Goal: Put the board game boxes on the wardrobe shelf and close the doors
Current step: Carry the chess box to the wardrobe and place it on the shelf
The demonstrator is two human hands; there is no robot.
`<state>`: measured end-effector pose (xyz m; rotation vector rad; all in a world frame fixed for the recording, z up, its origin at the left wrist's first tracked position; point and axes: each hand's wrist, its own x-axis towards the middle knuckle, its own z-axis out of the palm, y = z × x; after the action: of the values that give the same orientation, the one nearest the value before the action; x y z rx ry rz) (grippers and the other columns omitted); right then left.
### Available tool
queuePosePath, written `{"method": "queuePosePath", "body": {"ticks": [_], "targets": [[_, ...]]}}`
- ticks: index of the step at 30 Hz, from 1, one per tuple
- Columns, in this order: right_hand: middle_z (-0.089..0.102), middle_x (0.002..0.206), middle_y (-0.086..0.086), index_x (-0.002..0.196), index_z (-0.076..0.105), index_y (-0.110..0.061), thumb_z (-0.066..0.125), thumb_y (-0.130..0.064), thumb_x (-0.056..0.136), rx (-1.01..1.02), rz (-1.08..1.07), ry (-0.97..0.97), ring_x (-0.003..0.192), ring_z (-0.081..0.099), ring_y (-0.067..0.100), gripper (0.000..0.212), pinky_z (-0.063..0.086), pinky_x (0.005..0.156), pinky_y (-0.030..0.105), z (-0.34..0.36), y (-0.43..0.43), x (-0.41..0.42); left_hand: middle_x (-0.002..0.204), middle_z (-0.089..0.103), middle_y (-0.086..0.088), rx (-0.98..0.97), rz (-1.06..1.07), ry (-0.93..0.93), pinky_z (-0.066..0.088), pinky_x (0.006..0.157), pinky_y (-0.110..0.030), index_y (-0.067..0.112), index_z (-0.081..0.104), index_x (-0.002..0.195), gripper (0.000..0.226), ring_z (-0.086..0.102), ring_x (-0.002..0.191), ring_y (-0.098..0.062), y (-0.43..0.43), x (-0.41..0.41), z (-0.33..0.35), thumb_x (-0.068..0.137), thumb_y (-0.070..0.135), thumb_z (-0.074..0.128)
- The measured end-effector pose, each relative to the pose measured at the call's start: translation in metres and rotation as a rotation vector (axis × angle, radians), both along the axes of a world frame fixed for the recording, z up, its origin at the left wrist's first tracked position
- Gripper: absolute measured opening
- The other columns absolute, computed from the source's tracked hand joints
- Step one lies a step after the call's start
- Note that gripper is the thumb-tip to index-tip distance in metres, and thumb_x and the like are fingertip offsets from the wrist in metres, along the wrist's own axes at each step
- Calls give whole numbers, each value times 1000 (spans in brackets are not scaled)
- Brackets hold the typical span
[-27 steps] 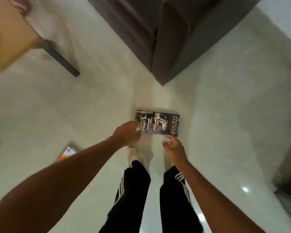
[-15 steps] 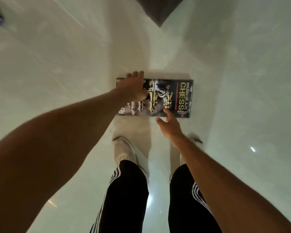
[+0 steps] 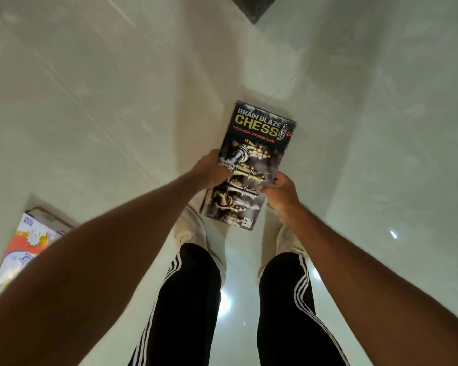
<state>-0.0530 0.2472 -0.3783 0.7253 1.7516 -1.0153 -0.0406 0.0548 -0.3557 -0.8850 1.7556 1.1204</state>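
Here the chess box [image 3: 251, 165] is up off the floor [image 3: 117, 101], held flat in front of the person, above the shoes. It is a dark, slim cardboard box, its lid printed with "BRAIN BLAZE CHESS" in pale and yellow letters, a red line of small type beneath, and a tumble of silver and gold chess pieces over the lower half. The title end points away from the person.

The left hand [image 3: 212, 171] has its grip closed on the box's left long edge, thumb on the lid. The right hand [image 3: 282, 192] clasps the right long edge nearer the bottom corner, fingers curled against the side.

Below, white shoes [image 3: 192, 231] and black trousers [image 3: 191, 299] with white side stripes stand on glossy pale tiles that throw back small bright spots of light. A second game box [image 3: 29, 241], white and orange with a cartoon print, lies flat on the floor well off to the person's left, partly hidden by the left forearm. At the top edge a dark furniture corner [image 3: 251, 6] juts in.
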Motion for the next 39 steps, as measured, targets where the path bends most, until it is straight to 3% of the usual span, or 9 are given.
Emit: {"method": "queuePosePath", "body": {"ticks": [2, 7, 11, 16, 19, 21, 28, 33, 39], "targets": [[62, 127, 8, 130, 53, -18, 69, -10, 81, -15, 33, -16, 109, 61, 25, 52, 46, 66, 27, 0, 3, 1, 109, 67, -8, 17, 133, 15, 57, 82, -44, 14, 50, 128, 52, 66, 95, -27, 9, 15, 0, 78, 13, 64], [54, 136, 0, 143, 43, -22, 64, -1, 85, -57, 160, 82, 90, 63, 8, 65, 47, 55, 18, 39, 8, 3, 112, 66, -6, 49, 389, 94, 54, 88, -46, 13, 50, 130, 51, 65, 100, -25, 15, 44, 47, 81, 7, 62], [55, 132, -2, 141, 45, -24, 64, 3, 83, -113, 260, 131, 101, 65, 19, 66, 60, 71, 31, 107, 1, 7, 107, 62, 0, 107, 557, 152, 50, 77, -31, 12, 47, 131, 47, 62, 91, -13, 15, 69, 138, 86, 2, 59], [55, 132, -1, 133, 48, -41, 70, -17, 72, -201, 502, 124, 113, 62, 28, 70, 61, 76, 45, 250, -20, 20, 105, 63, 4, 76, 805, 216, 52, 83, -36, 18, 50, 130, 53, 63, 101, -20, 0, 125, 305, 83, -2, 60], [56, 133, -1, 135, 47, -41, 73, -21, 77, -269, 673, 145, 112, 63, 23, 66, 62, 74, 39, 362, -39, 34, 101, 61, 11, 59, 956, 267, 50, 74, -27, 22, 49, 133, 56, 62, 96, -13, -1, 167, 416, 84, -3, 59], [49, 138, -1, 142, 41, -34, 70, -12, 82, -316, 740, 166, 114, 61, 23, 71, 61, 68, 32, 428, -51, 45, 102, 62, 9, 32, 1046, 300, 49, 74, -25, 21, 50, 132, 54, 62, 98, -14, 2, 196, 478, 85, -3, 59], [50, 137, 6, 141, 43, -30, 65, -3, 83, -421, 1050, 197, 118, 56, 23, 68, 56, 63, 17, 618, -103, 120, 112, 65, -6, -55, 1329, 413, 51, 79, -32, 26, 53, 133, 54, 63, 104, -22, 15, 326, 638, 84, 3, 60], [53, 134, -1, 133, 48, -45, 74, -31, 73, -503, 1267, 263, 115, 59, 25, 67, 59, 84, 45, 695, -152, 208, 113, 65, -8, -82, 1510, 503, 48, 72, -29, 27, 53, 133, 60, 61, 105, -23, 8, 434, 690, 81, -2, 60], [54, 134, -3, 139, 41, -42, 71, -31, 79, -638, 1415, 261, 111, 60, 23, 68, 60, 80, 48, 726, -218, 332, 111, 62, -10, -128, 1719, 586, 57, 84, -50, 36, 56, 124, 59, 65, 102, -30, -20, 561, 715, 80, -2, 59]]}}
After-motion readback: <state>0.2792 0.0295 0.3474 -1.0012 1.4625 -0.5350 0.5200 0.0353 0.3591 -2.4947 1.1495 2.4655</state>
